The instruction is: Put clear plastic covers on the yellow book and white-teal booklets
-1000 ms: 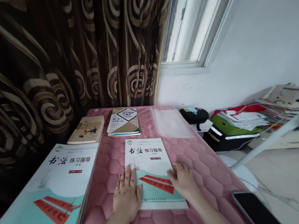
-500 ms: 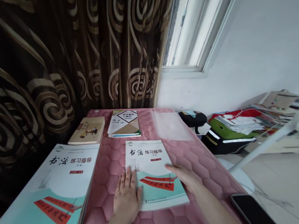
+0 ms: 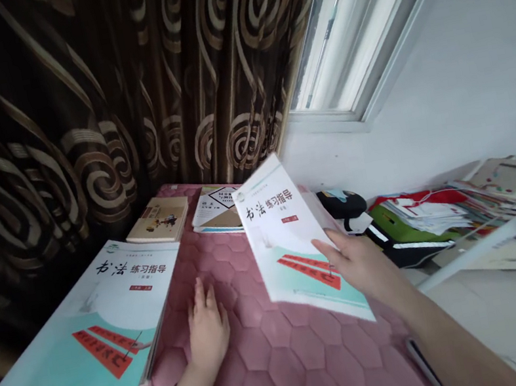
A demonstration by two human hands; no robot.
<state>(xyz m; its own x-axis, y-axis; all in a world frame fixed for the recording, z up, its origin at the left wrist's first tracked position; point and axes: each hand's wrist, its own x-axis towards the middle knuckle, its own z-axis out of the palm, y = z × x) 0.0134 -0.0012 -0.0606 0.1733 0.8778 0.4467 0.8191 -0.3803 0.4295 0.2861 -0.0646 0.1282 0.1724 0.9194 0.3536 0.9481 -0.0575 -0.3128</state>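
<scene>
My right hand [image 3: 357, 262] grips the right edge of a thin calligraphy workbook [image 3: 291, 240] with a white and teal cover. The workbook is lifted off the pink quilted tabletop [image 3: 261, 352] and tilted, its thumb side of the cover showing. My left hand [image 3: 208, 328], with a silver bangle at the wrist, rests on the tabletop with its fingers stretched out and nothing in it. To its left lies a stack of books [image 3: 97, 328] topped by the same kind of cover.
Behind are a tan book [image 3: 158, 220] and a white language book [image 3: 216, 210], partly covered by the lifted workbook. A phone [image 3: 426, 366] lies at the right edge, mostly behind my right arm. Beyond stand bags and piled papers [image 3: 431, 212] and a white fan [image 3: 505, 236].
My right hand has raised the workbook off the tabletop and moved it up and to the right. My left hand has let go of it and shifted slightly left.
</scene>
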